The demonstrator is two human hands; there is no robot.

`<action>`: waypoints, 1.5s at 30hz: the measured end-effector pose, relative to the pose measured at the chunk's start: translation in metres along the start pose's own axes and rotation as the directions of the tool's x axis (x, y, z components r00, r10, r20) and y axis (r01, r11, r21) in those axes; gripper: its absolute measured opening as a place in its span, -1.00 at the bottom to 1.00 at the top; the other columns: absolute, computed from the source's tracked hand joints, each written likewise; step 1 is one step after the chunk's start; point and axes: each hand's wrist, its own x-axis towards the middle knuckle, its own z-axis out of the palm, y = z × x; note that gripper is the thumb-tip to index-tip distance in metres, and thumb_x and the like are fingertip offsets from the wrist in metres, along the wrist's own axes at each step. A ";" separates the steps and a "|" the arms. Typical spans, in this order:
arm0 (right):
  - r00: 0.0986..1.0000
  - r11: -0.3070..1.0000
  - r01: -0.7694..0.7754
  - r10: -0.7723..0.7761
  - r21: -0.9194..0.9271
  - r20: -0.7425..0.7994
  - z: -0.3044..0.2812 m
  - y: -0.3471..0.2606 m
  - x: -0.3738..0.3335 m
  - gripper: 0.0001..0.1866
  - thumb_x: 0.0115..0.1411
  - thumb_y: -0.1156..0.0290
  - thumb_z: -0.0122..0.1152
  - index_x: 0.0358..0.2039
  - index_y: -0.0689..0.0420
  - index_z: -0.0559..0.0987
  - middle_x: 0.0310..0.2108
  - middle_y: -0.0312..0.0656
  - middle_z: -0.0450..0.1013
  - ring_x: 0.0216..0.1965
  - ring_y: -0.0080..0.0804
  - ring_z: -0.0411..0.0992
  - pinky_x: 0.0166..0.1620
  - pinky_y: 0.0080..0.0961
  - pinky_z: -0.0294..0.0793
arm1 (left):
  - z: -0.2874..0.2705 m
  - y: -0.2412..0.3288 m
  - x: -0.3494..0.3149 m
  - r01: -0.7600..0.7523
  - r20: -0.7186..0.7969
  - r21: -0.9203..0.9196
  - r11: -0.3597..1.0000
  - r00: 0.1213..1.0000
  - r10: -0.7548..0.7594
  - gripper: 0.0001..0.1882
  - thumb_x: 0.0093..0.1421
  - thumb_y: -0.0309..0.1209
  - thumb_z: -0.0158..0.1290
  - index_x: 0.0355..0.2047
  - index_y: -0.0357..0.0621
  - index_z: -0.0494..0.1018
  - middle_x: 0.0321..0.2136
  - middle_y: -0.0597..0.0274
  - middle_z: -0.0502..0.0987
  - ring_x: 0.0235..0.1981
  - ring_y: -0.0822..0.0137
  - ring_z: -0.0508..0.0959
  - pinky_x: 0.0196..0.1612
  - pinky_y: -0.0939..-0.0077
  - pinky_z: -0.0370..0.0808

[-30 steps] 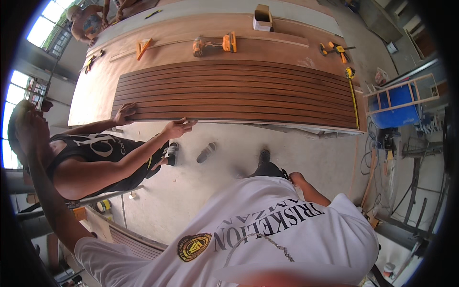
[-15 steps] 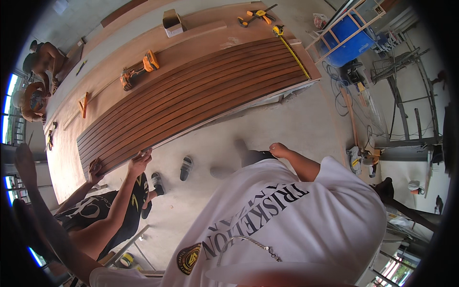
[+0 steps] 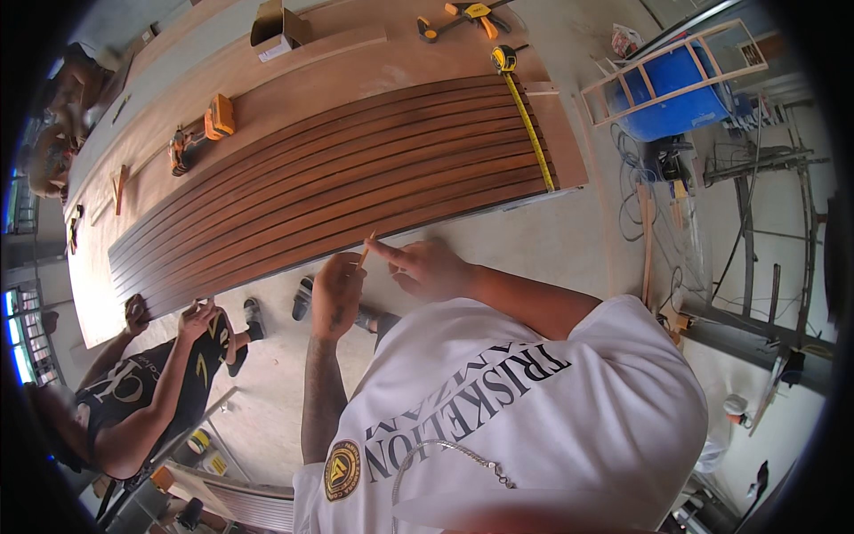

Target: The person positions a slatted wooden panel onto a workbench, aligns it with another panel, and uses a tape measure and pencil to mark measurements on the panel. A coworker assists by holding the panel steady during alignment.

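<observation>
My left hand (image 3: 337, 292) is closed around a slim pencil (image 3: 363, 256), which points up and away from me. My right hand (image 3: 425, 269) comes in from the right, its index finger stretched out against the pencil's tip. Both hands are above the near edge of a long brown slatted wood panel (image 3: 329, 173). Across the panel's right end lies an extended yellow tape measure (image 3: 504, 60), its blade (image 3: 534, 133) running toward the near edge.
A co-worker's hands (image 3: 197, 318) rest at the panel's left near edge. On the work table are an orange cordless drill (image 3: 181, 149), a yellow-black clamp (image 3: 476, 18) and an open cardboard box (image 3: 277, 34). A blue drum (image 3: 669, 93) with a wooden frame stands at right.
My left hand has come from the far left to the middle with the pencil. My right hand has risen from beside my body to meet it. The view has shifted.
</observation>
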 end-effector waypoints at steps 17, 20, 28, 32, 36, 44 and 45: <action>0.944 0.906 0.219 -0.291 0.362 0.158 -0.148 0.077 -0.001 -0.76 0.37 0.31 0.32 -0.11 0.23 0.69 -0.27 -0.04 0.66 -0.32 -0.24 0.61 -0.28 -0.40 0.57 | 0.215 0.061 -0.057 0.029 -0.576 -0.362 0.932 0.779 -0.247 -0.56 0.49 -0.16 0.04 0.09 -0.33 0.53 -0.21 0.17 0.63 -0.21 0.39 0.55 -0.05 0.49 0.50; 0.880 0.925 0.193 -0.311 0.328 0.359 -0.184 0.099 -0.038 -0.76 0.34 0.30 0.35 -0.21 0.24 0.70 -0.31 -0.05 0.65 -0.31 -0.29 0.61 -0.24 -0.42 0.55 | 0.293 0.009 -0.076 0.192 -0.595 -0.342 0.920 0.713 -0.371 -0.60 0.44 -0.22 0.08 0.09 -0.29 0.54 -0.18 0.12 0.66 -0.18 0.36 0.59 -0.04 0.44 0.52; 0.773 0.915 -0.078 -0.195 0.396 0.604 -0.264 0.163 -0.186 -0.86 0.32 0.45 0.24 -0.21 0.22 0.69 -0.24 -0.10 0.63 -0.19 -0.30 0.57 -0.10 -0.44 0.52 | 0.597 -0.067 -0.151 0.497 -0.431 -0.571 0.653 0.496 -0.754 -0.57 0.30 -0.24 0.16 0.07 -0.26 0.57 -0.15 -0.03 0.68 -0.12 0.19 0.65 0.00 0.32 0.55; 0.691 0.883 -0.257 -0.117 0.393 0.713 -0.305 0.176 -0.225 -0.86 0.31 0.48 0.21 -0.22 0.24 0.68 -0.24 -0.10 0.63 -0.19 -0.26 0.57 -0.09 -0.43 0.52 | 0.704 -0.047 -0.165 0.515 -0.259 -0.682 0.519 0.493 -0.830 -0.57 0.28 -0.23 0.18 0.06 -0.26 0.58 -0.18 -0.03 0.68 -0.14 0.18 0.65 -0.01 0.31 0.55; 0.636 0.925 0.071 -0.330 0.373 0.698 -0.344 0.187 -0.206 -0.85 0.30 0.48 0.21 -0.21 0.25 0.67 -0.23 -0.09 0.63 -0.18 -0.26 0.57 -0.08 -0.42 0.53 | 0.730 -0.018 -0.132 0.430 -0.392 -0.646 0.631 0.522 -0.757 -0.58 0.28 -0.26 0.18 0.06 -0.26 0.58 -0.20 -0.02 0.68 -0.17 0.18 0.66 -0.03 0.31 0.56; 0.799 0.913 0.240 -0.378 0.330 0.467 -0.420 0.231 -0.082 -0.83 0.36 0.46 0.15 -0.18 0.25 0.66 -0.26 -0.18 0.61 -0.22 -0.42 0.56 -0.12 -0.52 0.52 | 0.631 0.088 0.013 0.265 -0.742 -0.445 0.855 0.426 -0.518 -0.68 0.31 -0.35 0.14 0.03 -0.19 0.55 -0.10 0.02 0.63 -0.09 0.09 0.63 0.04 0.26 0.55; 0.809 0.922 0.209 -0.350 0.325 0.472 -0.431 0.243 -0.065 -0.83 0.37 0.46 0.15 -0.16 0.25 0.66 -0.26 -0.21 0.60 -0.22 -0.46 0.55 -0.12 -0.55 0.52 | 0.620 0.106 0.032 0.278 -0.806 -0.345 0.896 0.402 -0.435 -0.68 0.30 -0.36 0.14 0.03 -0.16 0.56 -0.07 0.02 0.60 -0.05 0.07 0.60 0.07 0.23 0.53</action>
